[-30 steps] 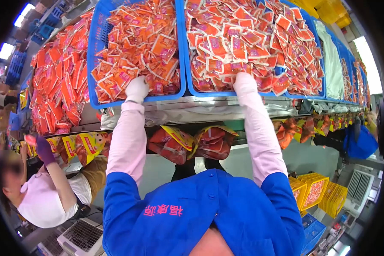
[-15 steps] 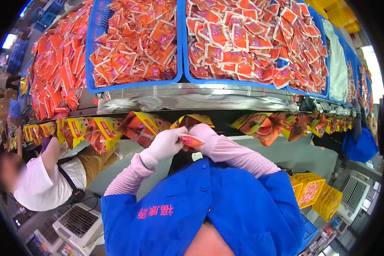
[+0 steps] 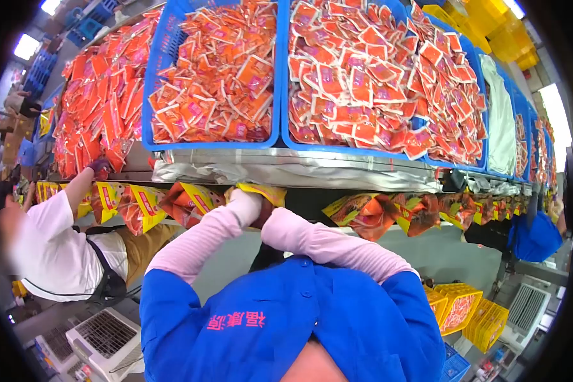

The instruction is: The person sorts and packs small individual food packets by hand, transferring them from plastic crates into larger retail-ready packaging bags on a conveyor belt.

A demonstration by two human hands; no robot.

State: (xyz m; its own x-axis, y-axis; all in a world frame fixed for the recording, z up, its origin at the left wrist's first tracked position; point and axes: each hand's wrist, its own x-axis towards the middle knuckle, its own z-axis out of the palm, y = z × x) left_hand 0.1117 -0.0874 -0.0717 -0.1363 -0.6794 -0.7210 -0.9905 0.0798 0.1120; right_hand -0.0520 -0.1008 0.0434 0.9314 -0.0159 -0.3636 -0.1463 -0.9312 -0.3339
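A yellow-and-red printed bag [image 3: 268, 193] hangs at the line's edge, and both my hands are at it. My left hand [image 3: 244, 207], in a white glove, reaches up against its left part, the fingers hidden by the bag. Just below and to the right, my right hand [image 3: 275, 221] meets the bag's lower right part; its fingers do not show either. Pink sleeves cover both forearms. Beside my left hand hangs another bag [image 3: 188, 205], red and yellow. Off to the right is an orange-and-yellow bag [image 3: 361, 215], apart from my hands.
Beyond the line, blue crates [image 3: 279, 83] hold heaped red sachets [image 3: 213, 76]. A loose sachet pile [image 3: 105, 95] lies farther left. On my left a person in a white shirt [image 3: 60, 258] reaches to the line. Yellow crates [image 3: 487, 321] stand behind me at right.
Both hands have moved forward to the bag. The small red-and-white sachet that showed at my left hand is out of sight. The person at left has stretched an arm toward the sachet pile.
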